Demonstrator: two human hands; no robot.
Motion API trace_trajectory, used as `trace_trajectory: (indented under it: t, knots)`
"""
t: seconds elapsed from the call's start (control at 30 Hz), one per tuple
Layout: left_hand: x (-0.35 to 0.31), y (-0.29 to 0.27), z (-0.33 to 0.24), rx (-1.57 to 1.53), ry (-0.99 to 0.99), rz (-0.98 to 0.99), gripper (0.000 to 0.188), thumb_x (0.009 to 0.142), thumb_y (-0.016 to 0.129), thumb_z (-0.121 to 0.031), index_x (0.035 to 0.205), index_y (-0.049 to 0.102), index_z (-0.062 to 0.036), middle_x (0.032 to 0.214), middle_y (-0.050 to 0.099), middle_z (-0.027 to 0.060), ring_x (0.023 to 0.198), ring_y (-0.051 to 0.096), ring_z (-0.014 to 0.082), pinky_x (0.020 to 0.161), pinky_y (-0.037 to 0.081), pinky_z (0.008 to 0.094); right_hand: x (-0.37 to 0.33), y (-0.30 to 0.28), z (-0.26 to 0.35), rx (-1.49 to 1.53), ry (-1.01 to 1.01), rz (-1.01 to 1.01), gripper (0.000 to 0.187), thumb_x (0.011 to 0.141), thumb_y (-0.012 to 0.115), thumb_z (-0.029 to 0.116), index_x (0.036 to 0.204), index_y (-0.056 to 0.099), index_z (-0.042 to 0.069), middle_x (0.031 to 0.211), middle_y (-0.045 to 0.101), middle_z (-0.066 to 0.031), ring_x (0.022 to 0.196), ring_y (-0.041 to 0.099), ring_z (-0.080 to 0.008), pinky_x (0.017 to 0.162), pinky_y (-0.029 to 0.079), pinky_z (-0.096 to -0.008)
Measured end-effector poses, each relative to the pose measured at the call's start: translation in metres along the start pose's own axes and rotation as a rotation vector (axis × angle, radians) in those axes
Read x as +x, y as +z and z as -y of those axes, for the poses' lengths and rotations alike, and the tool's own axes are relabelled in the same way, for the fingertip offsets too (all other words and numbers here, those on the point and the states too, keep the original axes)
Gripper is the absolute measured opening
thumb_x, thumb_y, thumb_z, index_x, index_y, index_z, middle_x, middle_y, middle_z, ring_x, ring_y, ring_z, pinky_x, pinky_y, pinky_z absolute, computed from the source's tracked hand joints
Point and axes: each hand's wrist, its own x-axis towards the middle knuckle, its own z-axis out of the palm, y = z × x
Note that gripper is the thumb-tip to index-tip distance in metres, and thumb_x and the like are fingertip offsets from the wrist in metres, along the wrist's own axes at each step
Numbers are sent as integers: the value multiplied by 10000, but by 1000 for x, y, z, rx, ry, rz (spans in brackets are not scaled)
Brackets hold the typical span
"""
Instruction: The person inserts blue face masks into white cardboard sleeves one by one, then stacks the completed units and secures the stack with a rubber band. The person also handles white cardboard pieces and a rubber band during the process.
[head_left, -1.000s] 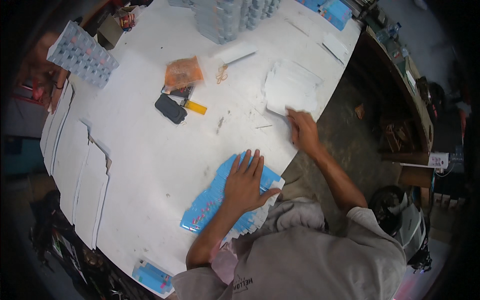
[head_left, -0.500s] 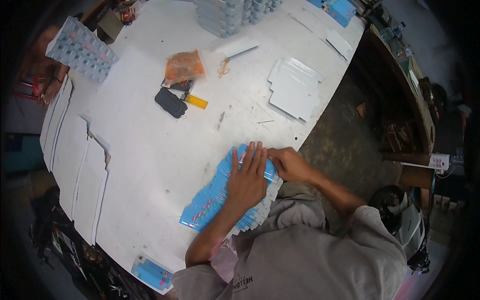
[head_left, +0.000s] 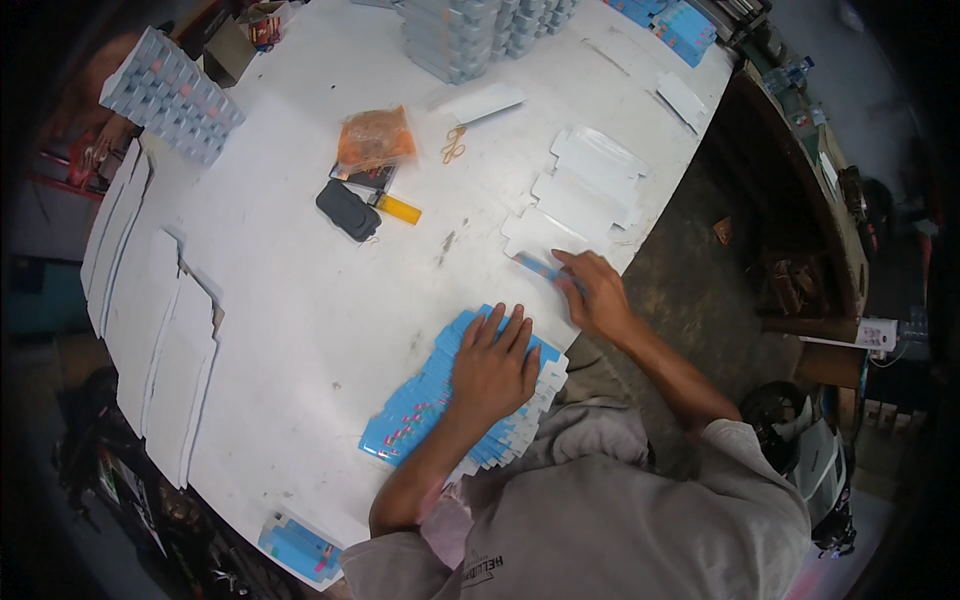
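A fanned stack of blue printed carton blanks [head_left: 410, 405] lies along the table's near edge. My left hand [head_left: 493, 365] rests flat on its upper end, fingers stretched out. Ahead and to the right, my right hand [head_left: 600, 298] pinches one carton blank [head_left: 538, 232], white face up, with a strip of its blue side showing near my fingers. The held blank adjoins a flat white blank [head_left: 590, 185] lying white side up farther off; whether they overlap I cannot tell.
On the white table [head_left: 300, 330] lie an orange packet [head_left: 375, 138], a black case [head_left: 347, 210], a yellow lighter [head_left: 400, 209] and rubber bands [head_left: 453, 147]. Grey stacked trays [head_left: 440, 40] stand at the back, white sheets [head_left: 165, 350] at left. The table's right edge runs beside my right arm.
My right hand has moved from the fanned stack forward and right, taking one blank with it. That blank now shows its white face. My left hand stays on the stack.
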Motion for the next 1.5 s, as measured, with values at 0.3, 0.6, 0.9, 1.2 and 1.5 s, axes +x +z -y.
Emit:
trace_trajectory:
  t: [0.3,0.6,0.9,1.2,1.5]
  knots:
    - [0,-1,0,-37,-2,-11,428,989,586,-287,1220,717,49,1347,679,225,1349,558,405,1182,350,545,-23,15,20,-218,-126,22,172,858,741,33,1029,725,31,917,670,-138,866,652,-335,795,514,-441]
    - [-1,0,0,-64,-28,-14,419,997,586,-288,1210,722,47,1350,676,229,1356,553,416,1202,326,559,-14,16,22,-65,-45,58,387,899,774,178,1261,696,68,1054,628,-152,962,607,-329,830,489,-433]
    - [1,-11,-9,115,-43,63,627,996,549,-219,1565,415,8,1631,407,214,1529,346,400,1248,235,597,-12,8,37,98,113,187,378,920,695,92,1285,631,15,1001,661,-248,926,653,-424,764,511,-492]
    - [-6,-7,3,32,-11,186,674,946,577,-248,1551,435,12,1668,330,227,1571,253,415,1265,163,633,-21,20,47,-25,-57,-63,171,941,669,60,1084,715,-21,851,707,-186,755,681,-390,670,534,-450]
    - [-10,-16,0,111,37,114,692,914,578,-245,1528,461,52,1649,368,247,1561,283,422,1274,165,612,-28,12,49,617,567,360,202,983,697,114,1121,726,-32,894,741,-174,758,659,-173,702,517,-353]
